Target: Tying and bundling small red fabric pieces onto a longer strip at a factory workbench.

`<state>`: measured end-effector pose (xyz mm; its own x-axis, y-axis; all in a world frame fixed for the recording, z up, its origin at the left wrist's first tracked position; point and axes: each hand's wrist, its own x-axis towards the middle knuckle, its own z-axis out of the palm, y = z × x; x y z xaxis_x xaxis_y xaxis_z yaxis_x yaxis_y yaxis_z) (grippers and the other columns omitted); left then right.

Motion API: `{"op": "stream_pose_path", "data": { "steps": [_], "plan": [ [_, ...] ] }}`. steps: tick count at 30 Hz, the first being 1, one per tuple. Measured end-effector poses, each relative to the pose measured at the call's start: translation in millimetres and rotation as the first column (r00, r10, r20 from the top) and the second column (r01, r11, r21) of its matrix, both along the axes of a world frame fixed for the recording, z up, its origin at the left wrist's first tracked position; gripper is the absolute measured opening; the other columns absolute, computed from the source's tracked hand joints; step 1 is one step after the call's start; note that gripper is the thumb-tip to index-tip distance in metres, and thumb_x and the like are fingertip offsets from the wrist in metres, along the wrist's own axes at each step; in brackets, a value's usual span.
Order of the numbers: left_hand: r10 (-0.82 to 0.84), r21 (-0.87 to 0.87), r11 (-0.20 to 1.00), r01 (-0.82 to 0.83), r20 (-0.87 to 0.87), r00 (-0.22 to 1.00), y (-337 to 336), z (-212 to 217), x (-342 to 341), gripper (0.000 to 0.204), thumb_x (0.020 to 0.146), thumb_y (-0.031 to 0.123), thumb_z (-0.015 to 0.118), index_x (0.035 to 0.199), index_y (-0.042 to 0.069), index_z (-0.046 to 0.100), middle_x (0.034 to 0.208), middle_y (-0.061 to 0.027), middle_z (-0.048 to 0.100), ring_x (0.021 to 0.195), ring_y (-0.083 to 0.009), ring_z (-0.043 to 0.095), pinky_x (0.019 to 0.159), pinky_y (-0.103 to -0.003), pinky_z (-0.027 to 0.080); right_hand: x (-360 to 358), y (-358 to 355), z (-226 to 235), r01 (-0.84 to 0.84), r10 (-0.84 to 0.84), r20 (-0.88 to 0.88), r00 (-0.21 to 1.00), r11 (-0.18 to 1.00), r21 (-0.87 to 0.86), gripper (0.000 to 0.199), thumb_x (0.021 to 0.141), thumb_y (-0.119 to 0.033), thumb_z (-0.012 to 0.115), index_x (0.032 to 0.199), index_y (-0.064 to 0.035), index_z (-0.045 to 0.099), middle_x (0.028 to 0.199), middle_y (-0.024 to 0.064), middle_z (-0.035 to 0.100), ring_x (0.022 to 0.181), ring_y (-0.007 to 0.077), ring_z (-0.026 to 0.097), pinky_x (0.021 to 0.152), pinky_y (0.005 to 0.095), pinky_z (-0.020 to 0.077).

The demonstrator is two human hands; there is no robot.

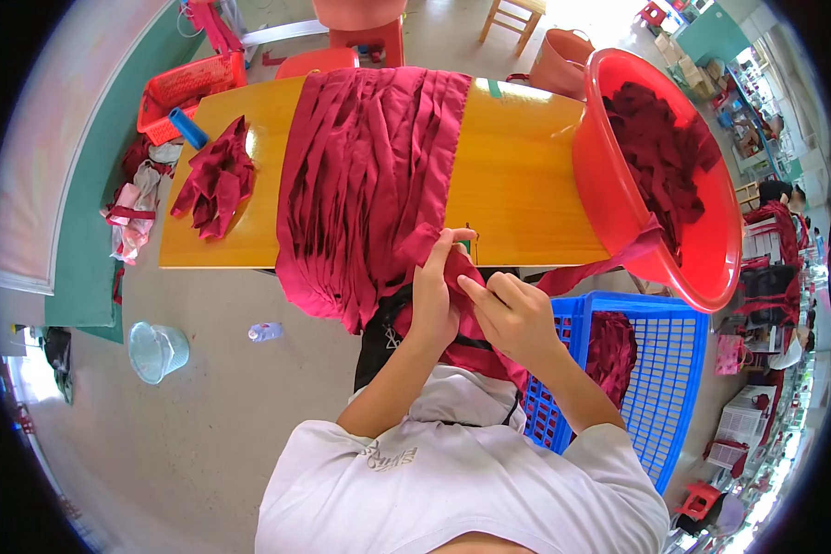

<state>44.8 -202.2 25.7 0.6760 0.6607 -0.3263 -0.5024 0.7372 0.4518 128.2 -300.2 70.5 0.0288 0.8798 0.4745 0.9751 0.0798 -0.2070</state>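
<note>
Close to the table's near edge, my left hand (436, 300) is closed on a dark red fabric strip (465, 274), with thumb and index finger at its upper end. Just to the right, my right hand (515, 319) has its fingers curled together against the same cloth; the fingertips are partly hidden. One red band (609, 262) runs from beside my hands to the rim of the red tub. A thick layer of long dark red strips (369, 166) lies across the yellow table (522, 175) and hangs over its near edge by my left hand. More cloth drapes over my lap.
The large red tub (593, 175) at the right holds crumpled red fabric (656, 148). Below it stands a blue plastic basket (660, 369) with more cloth. Leftward on the table lie a loose fabric heap (217, 185) and a blue cone (188, 128). A translucent bucket (157, 353) is on the floor.
</note>
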Motion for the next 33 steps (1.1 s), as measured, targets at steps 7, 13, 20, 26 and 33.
{"op": "stream_pose_path", "data": {
  "steps": [7,13,20,26,33],
  "plan": [
    [0.005,0.048,0.999,0.001,-0.143,0.990,-9,12,5,0.041,0.106,0.036,0.043,0.107,0.002,0.065,0.078,0.0037,0.051,0.072,-0.0053,0.049,0.067,-0.021,0.039,7,-8,0,0.000,0.001,-0.021,1.000,0.999,0.050,0.035,0.072,-0.002,0.068,0.107,-0.0053,0.069,0.074,0.0034,0.047,0.062,0.0184,0.054,0.054,0.0313,0.0457],
    [0.204,-0.018,0.979,-0.203,0.054,0.977,13,21,-3,0.045,0.106,0.040,0.037,0.108,0.001,0.059,0.089,-0.0093,0.061,0.093,-0.0253,0.059,0.092,-0.040,0.047,7,-28,3,0.217,-0.217,-0.007,0.976,0.975,0.045,0.032,0.079,-0.008,0.070,0.111,-0.0059,0.066,0.076,0.0053,0.055,0.066,0.0209,0.056,0.060,0.0324,0.0473],
    [0.204,0.078,0.967,-0.243,0.339,0.919,51,25,-43,0.040,0.106,0.037,0.040,0.103,0.002,0.059,0.077,-0.0034,0.047,0.080,-0.0188,0.050,0.086,-0.036,0.044,79,-89,71,0.375,-0.371,-0.111,0.922,0.927,0.023,0.028,0.079,-0.001,0.067,0.107,-0.0050,0.064,0.094,0.0097,0.065,0.093,0.0296,0.063,0.087,0.0406,0.0493],
    [0.454,-0.065,0.890,-0.450,0.205,0.867,66,37,-56,0.029,0.104,0.029,0.047,0.107,0.002,0.056,0.085,-0.0068,0.055,0.091,-0.0253,0.054,0.098,-0.042,0.044,174,-100,110,0.171,-0.279,-0.637,0.719,0.959,-0.227,0.049,0.080,-0.001,0.058,0.129,-0.0014,0.054,0.124,0.0119,0.056,0.123,0.0232,0.052,0.111,0.0347,0.0337],
    [0.255,0.035,0.951,-0.308,0.475,0.842,92,24,-84,0.031,0.104,0.029,0.046,0.107,0.001,0.057,0.074,-0.0018,0.038,0.070,-0.0148,0.039,0.067,-0.029,0.039,205,-104,133,0.071,-0.249,-0.438,0.864,0.921,-0.383,0.058,0.080,-0.005,0.062,0.137,-0.0070,0.051,0.126,0.0058,0.052,0.124,0.0183,0.049,0.109,0.0320,0.0330]
  ]
}}
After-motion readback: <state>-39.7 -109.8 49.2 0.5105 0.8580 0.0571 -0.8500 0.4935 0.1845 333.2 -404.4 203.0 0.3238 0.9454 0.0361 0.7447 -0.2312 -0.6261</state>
